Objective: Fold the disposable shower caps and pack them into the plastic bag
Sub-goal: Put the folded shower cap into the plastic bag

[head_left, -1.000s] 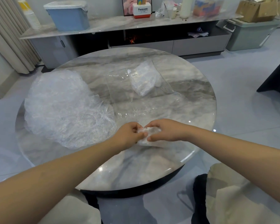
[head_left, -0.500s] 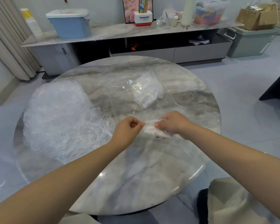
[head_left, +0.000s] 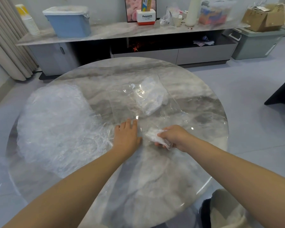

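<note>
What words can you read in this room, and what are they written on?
"Panasonic": on the white and red box on the marble shelf.
Small print under that word: too small to read.
Small label on the clear plastic bag: too small to read.
Blue and yellow carton behind the box: printing blurred.

Round marble table [head_left: 155, 170], pale grey tile floor [head_left: 245, 89], low marble-topped console [head_left: 115, 32] along wall, beige curtain [head_left: 5, 40] left.

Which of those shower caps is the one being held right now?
The small folded cap, gripped in the right hand. The loose pile lies untouched on the left, and other folded caps already sit inside the bag.
</note>
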Motion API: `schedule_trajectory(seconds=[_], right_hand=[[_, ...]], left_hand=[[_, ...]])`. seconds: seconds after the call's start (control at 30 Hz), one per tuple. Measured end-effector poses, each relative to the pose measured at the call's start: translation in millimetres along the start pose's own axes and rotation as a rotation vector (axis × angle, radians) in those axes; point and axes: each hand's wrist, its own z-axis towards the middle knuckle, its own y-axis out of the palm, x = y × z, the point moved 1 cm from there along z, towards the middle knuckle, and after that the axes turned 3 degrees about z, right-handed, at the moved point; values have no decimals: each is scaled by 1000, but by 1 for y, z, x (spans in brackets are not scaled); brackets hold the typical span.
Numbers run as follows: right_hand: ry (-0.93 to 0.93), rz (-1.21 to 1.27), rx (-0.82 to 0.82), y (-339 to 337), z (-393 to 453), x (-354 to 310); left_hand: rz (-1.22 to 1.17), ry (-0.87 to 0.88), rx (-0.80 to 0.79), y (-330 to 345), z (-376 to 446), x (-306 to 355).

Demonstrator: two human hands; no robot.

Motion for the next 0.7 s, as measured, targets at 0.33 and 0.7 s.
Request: schedule_trajectory(seconds=[0.33, 0.7], right_hand=[[-85, 198, 93, 15, 21, 3], [-549, 235, 497, 35, 75, -28]], left_hand=[[-184, -43, 2, -13, 11, -3], [-332, -6, 65, -3, -1, -15]])
